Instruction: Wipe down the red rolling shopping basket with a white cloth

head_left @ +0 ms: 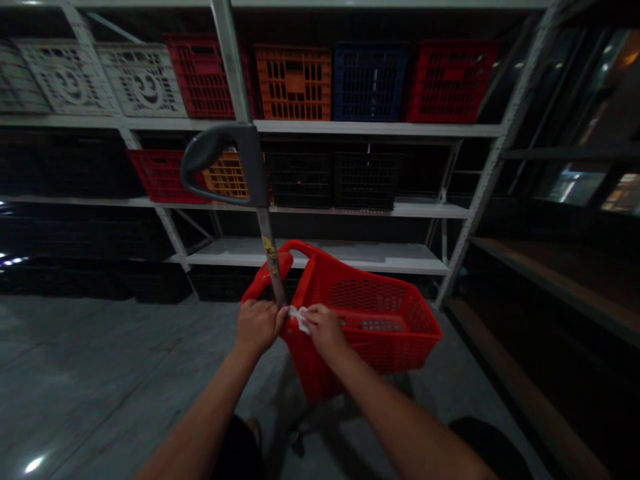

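Note:
A red plastic shopping cart [380, 340] stands in front of me, its mesh basket pointing to the right. My left hand [259, 327] is closed round the cart's red handle [257, 283] at its near end, with the thumb close to a crumpled white tissue [301, 319]. The fingers of my right hand [324, 328] pinch that tissue against the cart's rim, just beside the left thumb. A metal pole [273, 263] with a grey loop grip [255, 167] rises past the handle, and its lower end is hidden behind my left hand.
Behind the cart is a white metal shelf rack [320, 263] carrying red, orange, blue, white and black crates, such as an orange crate [294, 83]. Dark shelving [550, 273] runs along the right. Grey concrete floor [100, 360] spreads out on the left.

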`<state>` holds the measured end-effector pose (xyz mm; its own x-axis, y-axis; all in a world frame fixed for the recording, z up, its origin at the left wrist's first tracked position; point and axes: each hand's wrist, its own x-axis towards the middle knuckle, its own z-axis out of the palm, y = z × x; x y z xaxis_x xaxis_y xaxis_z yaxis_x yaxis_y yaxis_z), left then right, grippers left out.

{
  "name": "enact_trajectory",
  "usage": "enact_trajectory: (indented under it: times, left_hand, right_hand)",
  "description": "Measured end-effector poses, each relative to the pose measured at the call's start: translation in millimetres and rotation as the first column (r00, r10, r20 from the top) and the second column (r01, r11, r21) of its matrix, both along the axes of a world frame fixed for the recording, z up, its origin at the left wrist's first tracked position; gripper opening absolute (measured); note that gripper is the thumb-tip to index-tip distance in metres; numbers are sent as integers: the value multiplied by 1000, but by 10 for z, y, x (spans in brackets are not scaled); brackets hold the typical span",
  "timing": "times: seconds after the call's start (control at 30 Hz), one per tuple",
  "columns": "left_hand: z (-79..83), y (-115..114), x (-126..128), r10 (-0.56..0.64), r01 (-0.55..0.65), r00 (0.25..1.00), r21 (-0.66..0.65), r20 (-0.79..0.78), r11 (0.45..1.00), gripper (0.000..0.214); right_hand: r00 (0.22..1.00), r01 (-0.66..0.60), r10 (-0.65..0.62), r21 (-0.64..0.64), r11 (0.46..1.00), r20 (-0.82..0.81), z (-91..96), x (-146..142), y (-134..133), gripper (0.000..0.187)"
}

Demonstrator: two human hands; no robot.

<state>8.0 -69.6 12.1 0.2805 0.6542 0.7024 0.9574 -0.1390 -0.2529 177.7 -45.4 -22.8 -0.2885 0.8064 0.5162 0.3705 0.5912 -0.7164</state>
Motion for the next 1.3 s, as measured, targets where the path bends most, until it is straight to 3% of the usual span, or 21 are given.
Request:
enact_trajectory:
  times: [0.1,0.17,0.23,0.4,0.5,0.6,0.83,0.9,0.97,1.03,1.1,1.23,1.3]
  left_hand:
    - [41,34,10,5,-5,1000,0,-8,1000,33]
    - [71,79,-9,24,-24,1000,-4,-11,1000,33]
    - [94,141,-50,44,-44,999,-11,-10,999,37]
    - [73,327,-181,44,-44,999,-5,27,999,42]
    - [28,423,-215,39,-39,995,-2,90,999,43]
    - [4,477,-195,44,-44,990,-3,131,999,42]
    - [13,489,-146,103,-105,990,20,94,994,44]
    - [10,501,-174,104,-106,991,10,81,994,43]
    - [6,524,-212,98,-98,992,-3,74,995,41]
    - [6,552,-248,100,-100,992,-7,71,995,42]
    - [9,575,-274,105,-104,993,-4,63,995,44]
    - [7,594,-291,95,-95,994,3,54,995,45]
    - [-4,599,-292,88,-89,994,14,60,996,44]
  right_hand:
    - [1000,8,-11,86,996,29,72,-278,34,20]
    - [995,24,-35,115,993,95,-6,-170,84,21]
    - [985,57,-75,120,991,156,-183,189,132,23]
    - [937,275,-302,162,948,175,-732,1556,155,30]
    - [914,363,-384,157,918,134,-869,1947,140,28]
    - [934,346,-352,89,934,63,-792,1644,189,25]
    - [986,126,-128,-26,992,-109,-266,-162,439,19]
    - [987,78,-83,-39,996,-137,-187,-412,499,19]
    - [993,60,-60,-5,998,-102,-192,-419,535,19]
    - [996,86,-86,52,995,-16,-281,-183,536,19]
    - [986,151,-157,92,984,61,-431,268,500,20]
    - [934,295,-323,181,938,150,-764,1543,349,26]
    - [882,435,-457,171,884,117,-889,2140,271,28]
